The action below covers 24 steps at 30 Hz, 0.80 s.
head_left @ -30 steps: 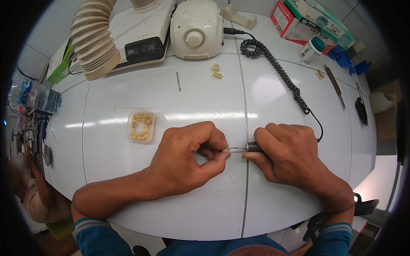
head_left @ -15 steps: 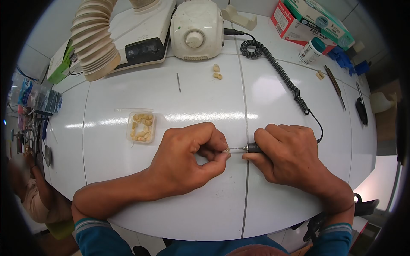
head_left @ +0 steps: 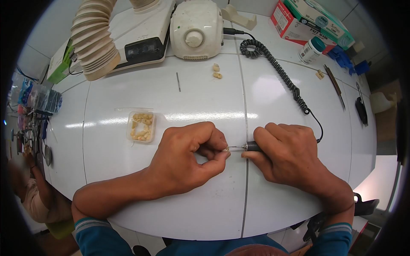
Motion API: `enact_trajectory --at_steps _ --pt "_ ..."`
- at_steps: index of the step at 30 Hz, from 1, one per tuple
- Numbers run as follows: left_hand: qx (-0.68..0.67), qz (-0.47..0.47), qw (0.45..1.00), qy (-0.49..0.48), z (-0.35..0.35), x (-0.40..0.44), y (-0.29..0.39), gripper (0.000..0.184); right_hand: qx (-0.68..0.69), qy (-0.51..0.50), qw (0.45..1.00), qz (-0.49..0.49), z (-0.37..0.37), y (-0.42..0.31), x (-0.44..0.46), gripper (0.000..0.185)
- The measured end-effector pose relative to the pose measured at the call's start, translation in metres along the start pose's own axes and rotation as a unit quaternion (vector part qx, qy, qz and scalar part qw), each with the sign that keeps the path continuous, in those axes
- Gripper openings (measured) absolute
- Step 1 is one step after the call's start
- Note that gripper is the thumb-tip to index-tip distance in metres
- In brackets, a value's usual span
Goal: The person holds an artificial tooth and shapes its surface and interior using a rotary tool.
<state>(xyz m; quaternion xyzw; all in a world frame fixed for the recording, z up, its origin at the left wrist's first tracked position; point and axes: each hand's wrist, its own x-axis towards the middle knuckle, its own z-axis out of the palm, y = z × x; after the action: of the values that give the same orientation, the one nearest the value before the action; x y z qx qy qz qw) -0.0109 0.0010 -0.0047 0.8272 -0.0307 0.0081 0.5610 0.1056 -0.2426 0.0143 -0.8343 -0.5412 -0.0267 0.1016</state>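
Note:
Between thumb and fingertips my left hand [head_left: 190, 158] pinches a small tooth-like piece [head_left: 226, 149], mostly covered by the fingers. My right hand [head_left: 286, 155] is wrapped round a dark rotary handpiece [head_left: 253, 146], whose thin metal bit [head_left: 236, 147] points left and meets the small piece. Left of my hands, a clear plastic box [head_left: 128, 132] holds several cream-coloured tooth-like pieces [head_left: 142, 135]. Two yellowish pieces [head_left: 217, 75] and a thin metal bit lying loose [head_left: 178, 82] are farther back on the white table [head_left: 205, 102].
A white control unit [head_left: 196, 30] with a coiled black cord [head_left: 282, 68] stands at the back. Left of it are a ribbed hose [head_left: 92, 38] and its machine. Boxes [head_left: 316, 23], a white bottle [head_left: 311, 50] and a knife [head_left: 335, 86] lie right. A person [head_left: 40, 196] sits far left.
My right hand and the handpiece have shifted very slightly left. My left hand keeps its pinch in nearly the same place.

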Motion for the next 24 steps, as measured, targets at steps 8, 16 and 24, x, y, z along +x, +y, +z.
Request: enact_trajectory --at_steps 8,16,24 --pt "-0.003 -0.005 1.0 -0.003 0.0005 0.001 0.0011 0.017 0.002 -0.004 1.0 -0.002 -0.0005 0.0002 -0.0006 0.043" --pt "-0.007 -0.005 1.0 -0.003 -0.0002 0.0006 0.0006 0.017 -0.001 -0.006 1.0 -0.002 -0.0016 -0.0007 0.0 0.043" --pt "-0.003 -0.002 1.0 -0.004 -0.0003 0.0005 -0.0003 0.017 0.0 -0.007 1.0 0.0 -0.0008 -0.0006 -0.0003 0.042"
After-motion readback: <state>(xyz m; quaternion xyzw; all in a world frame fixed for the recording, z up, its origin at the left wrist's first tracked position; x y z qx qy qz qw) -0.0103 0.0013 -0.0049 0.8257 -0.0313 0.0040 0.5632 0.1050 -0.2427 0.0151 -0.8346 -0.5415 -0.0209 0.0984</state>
